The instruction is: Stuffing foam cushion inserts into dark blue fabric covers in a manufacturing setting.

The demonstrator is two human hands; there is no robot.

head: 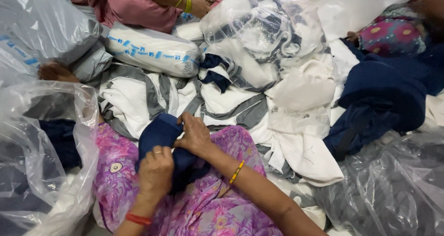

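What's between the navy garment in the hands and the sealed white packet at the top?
Head view: a heap of white-and-grey garments fills the stretch between the navy garment and the white packet. Both hands, left hand and right hand, grip the navy garment.

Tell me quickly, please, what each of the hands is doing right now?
Left hand: closed on the navy cloth.
Right hand: closed on the same navy cloth.

Left hand [156, 171] covers the lower part of the navy garment [159, 132]. Co-worker in pink [138, 7] is cut off by the top edge. Contents of the clear bag [263, 28] appear indistinct through the plastic.
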